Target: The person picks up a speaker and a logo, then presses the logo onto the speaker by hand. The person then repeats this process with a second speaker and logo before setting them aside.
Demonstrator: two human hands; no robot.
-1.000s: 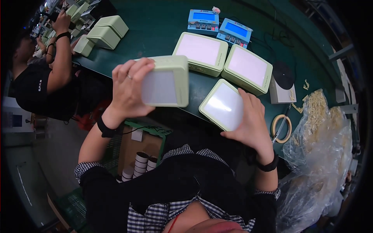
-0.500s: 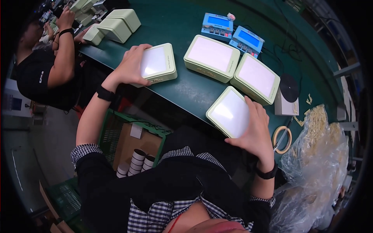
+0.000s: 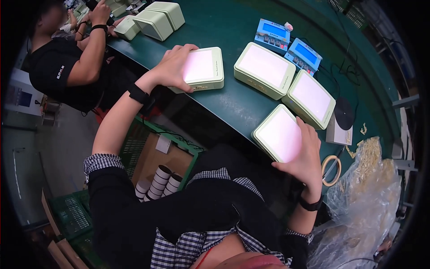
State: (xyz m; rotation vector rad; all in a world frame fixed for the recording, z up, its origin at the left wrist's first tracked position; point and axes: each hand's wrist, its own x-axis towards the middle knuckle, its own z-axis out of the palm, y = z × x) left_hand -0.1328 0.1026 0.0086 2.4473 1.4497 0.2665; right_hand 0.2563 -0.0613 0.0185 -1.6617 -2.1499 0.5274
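Left box [image 3: 204, 67]: pale green, rounded corners, white panel glowing faintly pink. Lies panel up near the front edge of the tabletop [image 3: 228, 110], apparently so that the glowing side can be seen from above. Held by the left hand [image 3: 172, 67], fingers spread around its left end, thumb along the near side, the rest at the far side; the panel's middle and right part are left uncovered.

Right box [image 3: 277, 134]: same kind, panel up and lit, set askew at the front edge; whether a corner overhangs cannot be told. Held by the right hand [image 3: 307, 150] at its right end, fingers spread, thumb at the near corner, a grip that seems chosen to steady the box while covering little of the panel.

Pose: left arm reaches forward and outward; right forearm rises steeply, elbow bent. Both wrists wear dark bands.

Beyond: middle box [image 3: 264, 69] and far-right box [image 3: 311, 98], panels up, placed close together, just before two blue meters [image 3: 273, 33].

Right: black disc [image 3: 344, 114] on a pale block; tape roll [image 3: 330, 184]; clear bag [image 3: 367, 197] of small pale pieces.

Below: green crate [image 3: 130, 163] with striped cylinders [image 3: 157, 179].

Far left: co-worker [image 3: 62, 76], black sleeve.
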